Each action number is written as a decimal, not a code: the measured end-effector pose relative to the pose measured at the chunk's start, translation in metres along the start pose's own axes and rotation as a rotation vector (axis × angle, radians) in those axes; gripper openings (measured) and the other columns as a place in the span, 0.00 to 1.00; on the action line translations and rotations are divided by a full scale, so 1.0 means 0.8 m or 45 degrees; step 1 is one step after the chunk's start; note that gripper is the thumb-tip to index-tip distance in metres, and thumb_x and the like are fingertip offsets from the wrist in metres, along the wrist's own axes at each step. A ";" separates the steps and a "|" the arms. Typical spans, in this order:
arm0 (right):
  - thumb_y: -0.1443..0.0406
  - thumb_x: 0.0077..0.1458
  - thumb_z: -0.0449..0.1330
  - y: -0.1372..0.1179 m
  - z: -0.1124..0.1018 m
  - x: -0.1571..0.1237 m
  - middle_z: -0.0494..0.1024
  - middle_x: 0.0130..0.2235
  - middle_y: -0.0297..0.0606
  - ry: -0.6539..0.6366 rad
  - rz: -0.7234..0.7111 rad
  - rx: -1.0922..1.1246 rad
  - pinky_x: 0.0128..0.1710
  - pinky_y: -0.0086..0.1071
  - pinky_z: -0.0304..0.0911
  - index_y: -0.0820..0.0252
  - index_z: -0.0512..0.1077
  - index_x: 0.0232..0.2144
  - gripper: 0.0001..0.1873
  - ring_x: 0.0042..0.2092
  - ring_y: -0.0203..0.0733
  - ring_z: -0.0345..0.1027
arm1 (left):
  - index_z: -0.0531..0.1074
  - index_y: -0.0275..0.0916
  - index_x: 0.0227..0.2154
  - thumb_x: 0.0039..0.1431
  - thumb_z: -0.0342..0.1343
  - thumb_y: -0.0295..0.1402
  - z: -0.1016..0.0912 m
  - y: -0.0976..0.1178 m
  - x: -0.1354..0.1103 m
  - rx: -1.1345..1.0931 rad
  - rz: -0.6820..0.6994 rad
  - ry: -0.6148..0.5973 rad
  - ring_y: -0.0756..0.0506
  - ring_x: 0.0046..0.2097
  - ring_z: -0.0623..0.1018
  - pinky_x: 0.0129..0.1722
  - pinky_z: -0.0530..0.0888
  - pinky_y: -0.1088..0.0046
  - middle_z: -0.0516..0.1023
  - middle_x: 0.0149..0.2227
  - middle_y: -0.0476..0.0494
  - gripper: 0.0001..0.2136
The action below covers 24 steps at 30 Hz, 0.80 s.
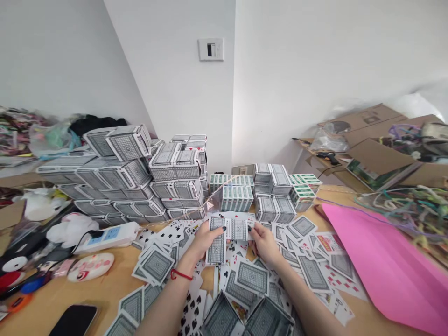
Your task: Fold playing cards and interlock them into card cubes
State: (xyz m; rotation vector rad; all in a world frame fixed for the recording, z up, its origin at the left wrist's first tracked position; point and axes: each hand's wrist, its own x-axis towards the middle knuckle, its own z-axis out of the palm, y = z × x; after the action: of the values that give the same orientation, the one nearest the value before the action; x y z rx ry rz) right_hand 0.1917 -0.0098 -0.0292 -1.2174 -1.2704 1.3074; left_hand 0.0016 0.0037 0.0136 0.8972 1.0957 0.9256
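My left hand (205, 240) is closed on a small stack of grey-backed playing cards (217, 242), held upright over the table. A red string circles that wrist. My right hand (264, 243) is beside it, fingers pinched on the edge of cards fanned face down (238, 228) between the two hands. Loose cards (252, 277), some face up and some face down, lie scattered on the wooden table (105, 294) under and around both hands. Leaning cards form a small tent-like structure (245, 319) close to me.
Wrapped card decks (140, 177) are piled high behind the hands, with green-backed packs (236, 193) at the middle. A pink sheet (378, 261) lies right, cardboard boxes (378, 158) beyond. A black phone (73, 319), a white device (108, 235) and clutter sit left.
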 end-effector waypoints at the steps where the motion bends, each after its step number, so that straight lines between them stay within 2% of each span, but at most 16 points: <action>1: 0.54 0.53 0.50 0.000 0.000 0.000 0.60 0.13 0.23 0.001 -0.009 -0.013 0.10 0.22 0.44 0.57 0.58 0.23 0.15 0.10 0.28 0.52 | 0.72 0.34 0.31 0.41 0.60 0.31 0.000 0.000 -0.001 0.000 -0.002 -0.003 0.46 0.25 0.77 0.26 0.75 0.70 0.78 0.27 0.45 0.11; 5: 0.53 0.52 0.50 0.002 0.001 -0.001 0.60 0.13 0.23 0.025 -0.012 -0.075 0.10 0.22 0.44 0.57 0.59 0.24 0.15 0.10 0.29 0.52 | 0.72 0.34 0.32 0.42 0.60 0.32 0.001 -0.004 0.000 0.062 0.033 -0.034 0.47 0.26 0.77 0.27 0.75 0.70 0.78 0.28 0.45 0.11; 10: 0.52 0.51 0.52 0.001 0.003 -0.002 0.62 0.13 0.25 0.044 0.004 -0.100 0.09 0.23 0.45 0.56 0.57 0.22 0.16 0.10 0.30 0.53 | 0.72 0.34 0.27 0.40 0.62 0.31 0.003 -0.008 0.002 0.237 0.157 0.041 0.48 0.26 0.77 0.26 0.74 0.74 0.78 0.27 0.46 0.09; 14: 0.54 0.53 0.49 0.001 0.004 -0.003 0.62 0.13 0.24 0.019 0.022 -0.112 0.09 0.24 0.44 0.55 0.56 0.23 0.14 0.09 0.31 0.53 | 0.72 0.35 0.28 0.40 0.62 0.31 0.006 -0.008 0.001 0.187 0.113 0.042 0.48 0.24 0.76 0.25 0.74 0.72 0.77 0.25 0.47 0.09; 19: 0.59 0.54 0.47 0.007 0.006 -0.004 0.62 0.13 0.25 0.165 -0.043 -0.330 0.11 0.25 0.47 0.55 0.55 0.22 0.11 0.12 0.33 0.55 | 0.71 0.35 0.28 0.42 0.61 0.32 0.008 -0.007 0.001 0.207 0.046 0.024 0.47 0.22 0.76 0.23 0.73 0.72 0.77 0.23 0.47 0.09; 22: 0.61 0.53 0.47 0.008 0.006 -0.005 0.63 0.14 0.27 0.247 -0.142 -0.483 0.15 0.27 0.51 0.55 0.54 0.20 0.11 0.14 0.34 0.57 | 0.71 0.35 0.27 0.41 0.61 0.31 0.007 -0.009 0.004 0.284 0.095 0.044 0.47 0.25 0.76 0.26 0.73 0.72 0.77 0.25 0.47 0.09; 24: 0.62 0.53 0.47 0.008 0.005 -0.005 0.63 0.14 0.27 0.260 -0.141 -0.509 0.16 0.27 0.51 0.55 0.54 0.20 0.11 0.15 0.35 0.57 | 0.71 0.35 0.28 0.39 0.62 0.30 0.007 -0.009 0.005 0.354 0.161 0.095 0.47 0.29 0.76 0.29 0.73 0.73 0.78 0.27 0.46 0.10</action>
State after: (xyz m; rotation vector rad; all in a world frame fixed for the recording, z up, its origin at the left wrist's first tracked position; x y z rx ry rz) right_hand 0.1879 -0.0145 -0.0353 -1.4896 -1.4674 0.8469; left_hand 0.0094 0.0042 0.0065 1.1790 1.2636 0.9300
